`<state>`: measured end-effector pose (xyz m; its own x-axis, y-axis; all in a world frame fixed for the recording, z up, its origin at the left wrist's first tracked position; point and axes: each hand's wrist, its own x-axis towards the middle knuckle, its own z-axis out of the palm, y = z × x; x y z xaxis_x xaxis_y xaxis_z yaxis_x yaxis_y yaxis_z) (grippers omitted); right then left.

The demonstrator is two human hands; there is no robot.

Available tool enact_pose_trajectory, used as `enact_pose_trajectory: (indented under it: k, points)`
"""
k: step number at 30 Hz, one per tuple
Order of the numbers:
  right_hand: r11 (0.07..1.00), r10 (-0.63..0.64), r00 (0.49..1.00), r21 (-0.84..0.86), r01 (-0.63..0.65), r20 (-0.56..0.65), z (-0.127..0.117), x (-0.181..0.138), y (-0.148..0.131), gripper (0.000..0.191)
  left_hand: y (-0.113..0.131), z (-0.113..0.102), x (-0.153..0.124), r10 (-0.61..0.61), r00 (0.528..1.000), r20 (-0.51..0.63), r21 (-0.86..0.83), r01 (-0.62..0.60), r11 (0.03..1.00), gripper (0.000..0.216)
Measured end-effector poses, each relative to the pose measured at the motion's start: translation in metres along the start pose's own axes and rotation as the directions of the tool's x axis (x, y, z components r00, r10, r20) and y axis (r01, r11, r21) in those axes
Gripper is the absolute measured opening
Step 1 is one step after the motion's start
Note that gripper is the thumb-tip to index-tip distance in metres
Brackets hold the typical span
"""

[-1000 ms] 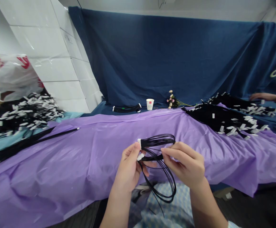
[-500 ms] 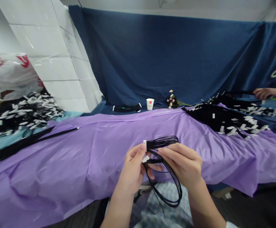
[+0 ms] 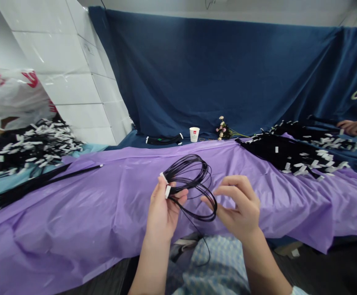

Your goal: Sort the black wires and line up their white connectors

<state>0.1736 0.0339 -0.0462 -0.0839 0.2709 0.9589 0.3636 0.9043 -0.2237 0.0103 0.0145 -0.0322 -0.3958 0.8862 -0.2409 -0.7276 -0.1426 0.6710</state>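
Observation:
My left hand [image 3: 162,211] is closed on a black wire harness [image 3: 200,172] by its two white connectors [image 3: 167,191], thumb on top and fingers below. The thin wires bend into two loose loops to the right of that hand, and one stray wire hangs down over my lap. My right hand [image 3: 238,205] has its fingers curled but apart, with nothing gripped between them. Its fingertips are beside the right edge of the lower loop; whether they touch it I cannot tell.
Purple cloth [image 3: 129,192] covers the table. Harness piles lie at left [image 3: 27,143] and right [image 3: 289,153]. At the back are a paper cup [image 3: 194,134], flowers [image 3: 223,129] and a harness bundle [image 3: 164,139]. Another person's hand [image 3: 352,127] works at far right.
My left hand has moved left with the harness, and the wire loops have spread and risen. My right hand's fingers have come off the wires and parted. The other person's hand has shifted right.

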Motion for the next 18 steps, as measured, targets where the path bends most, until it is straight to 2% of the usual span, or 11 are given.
enact_pose_trajectory:
  k: [3, 5, 7, 8, 9, 10, 11, 12, 18]
  points:
    - [0.981, 0.088, 0.981, 0.157, -0.116, 0.175, 0.003, 0.000, -0.001, 0.013, 0.001, 0.000, 0.000, 0.016, 1.000, -0.021, -0.025, -0.017, 1.000, 0.021]
    - [0.874, 0.191, 0.926, 0.374, -0.311, 0.325, 0.007, -0.003, -0.001, 0.007, -0.001, -0.001, -0.002, 0.010, 1.000, 0.018, -0.006, -0.009, 1.000, 0.025]
    - [0.656, 0.236, 0.801, 0.518, -0.549, 0.550, 0.011, -0.005, 0.000, 0.014, -0.005, -0.003, -0.003, 0.001, 0.998, 0.065, 0.035, -0.003, 0.999, 0.032]
    - [0.558, 0.206, 0.720, 0.524, -0.643, 0.663, 0.013, -0.006, 0.000, 0.019, -0.007, -0.004, -0.003, 0.003, 0.996, 0.084, 0.058, -0.008, 0.998, 0.036]
    - [0.502, 0.152, 0.639, 0.498, -0.707, 0.754, 0.013, -0.006, 0.000, 0.021, -0.009, -0.005, -0.003, 0.011, 0.995, 0.102, 0.078, -0.019, 0.997, 0.040]
    - [0.495, 0.103, 0.572, 0.457, -0.739, 0.814, 0.013, -0.006, 0.001, 0.021, -0.011, -0.006, -0.003, 0.024, 0.993, 0.118, 0.094, -0.035, 0.995, 0.043]
    - [0.523, 0.079, 0.531, 0.418, -0.743, 0.844, 0.013, -0.005, 0.000, 0.019, -0.012, -0.007, -0.002, 0.041, 0.991, 0.131, 0.107, -0.055, 0.993, 0.046]
    - [0.564, 0.083, 0.518, 0.388, -0.729, 0.852, 0.012, -0.004, 0.000, 0.019, -0.013, -0.008, -0.002, 0.060, 0.988, 0.140, 0.116, -0.077, 0.990, 0.048]
    - [0.752, 0.296, 0.561, 0.173, -0.635, 0.774, 0.015, -0.007, 0.000, 0.029, -0.013, -0.010, 0.000, 0.205, 0.956, 0.211, 0.129, -0.235, 0.963, 0.046]
